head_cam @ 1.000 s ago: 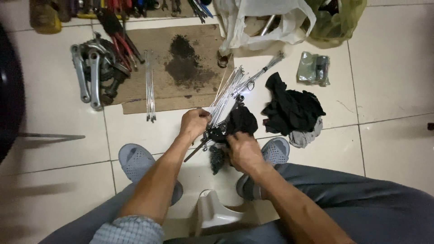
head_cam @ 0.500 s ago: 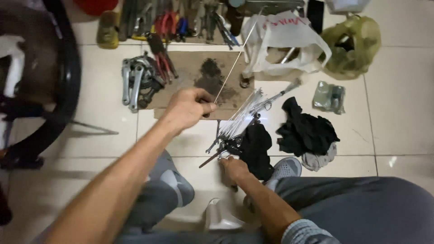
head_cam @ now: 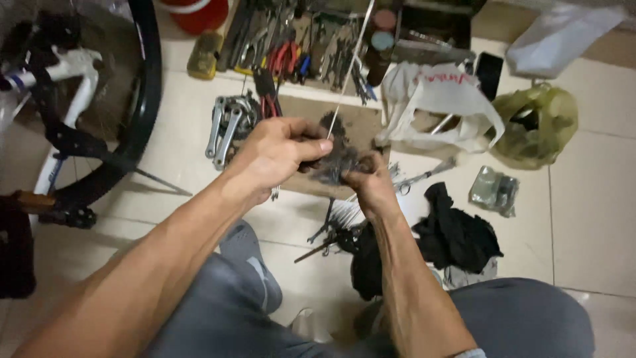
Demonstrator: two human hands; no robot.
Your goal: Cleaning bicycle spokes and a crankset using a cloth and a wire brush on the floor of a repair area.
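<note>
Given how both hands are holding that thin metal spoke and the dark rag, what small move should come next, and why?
Probably slide the dark grey rag up the thin metal spoke. The left hand pinches the spoke's lower end, the right hand wraps the rag around it, and the long upper length stands bare.

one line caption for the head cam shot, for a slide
Seated over a tiled floor strewn with tools, the left hand and right hand wipe a thin metal spoke with a dark rag.
</note>
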